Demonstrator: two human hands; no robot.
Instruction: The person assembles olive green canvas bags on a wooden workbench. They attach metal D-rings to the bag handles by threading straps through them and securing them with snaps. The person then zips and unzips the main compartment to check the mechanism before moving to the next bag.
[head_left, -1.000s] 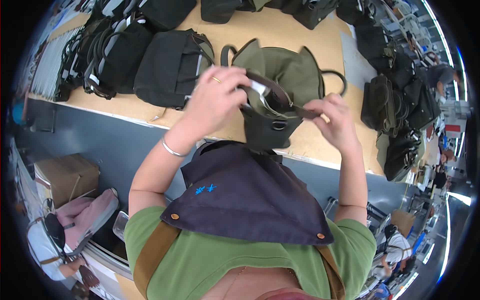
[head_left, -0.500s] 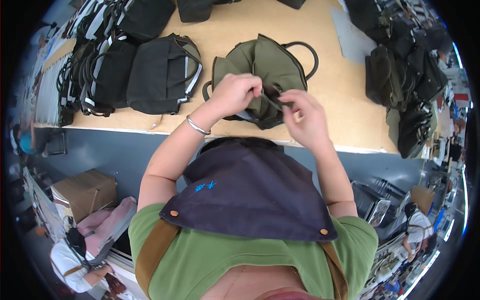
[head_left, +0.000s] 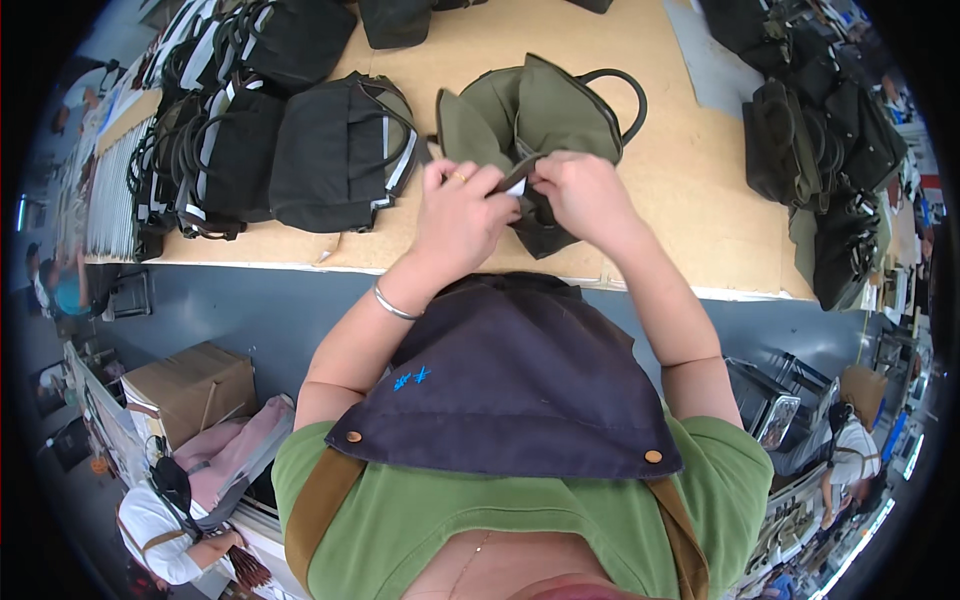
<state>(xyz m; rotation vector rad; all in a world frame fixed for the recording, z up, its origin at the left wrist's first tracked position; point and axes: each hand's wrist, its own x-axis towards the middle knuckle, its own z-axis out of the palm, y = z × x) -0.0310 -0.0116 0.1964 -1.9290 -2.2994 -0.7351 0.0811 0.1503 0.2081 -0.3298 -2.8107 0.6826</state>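
An olive-green bag point(head_left: 565, 105) with dark rounded handles lies spread on the table in front of me. My left hand point(head_left: 462, 205) is closed at its near left edge, with a ring on one finger. My right hand point(head_left: 585, 192) pinches the same near edge a little to the right. Between them the bag's edge runs as a taut dark strip, and a small white piece point(head_left: 516, 188) shows beside the left fingers. The fingertips themselves are partly hidden by the hands and cloth.
Black bags point(head_left: 340, 150) stand in rows to the left, beside a stack of pale sheets point(head_left: 115, 215). Dark bags point(head_left: 785, 140) are piled at the right, near a grey sheet point(head_left: 705, 60). The tan table's point(head_left: 700, 210) front edge lies close to me. Other people sit behind at both sides.
My left hand has moved slightly down and turned over at the bag's edge. My right hand has shifted left and up, closing on the edge. The white piece has come into sight.
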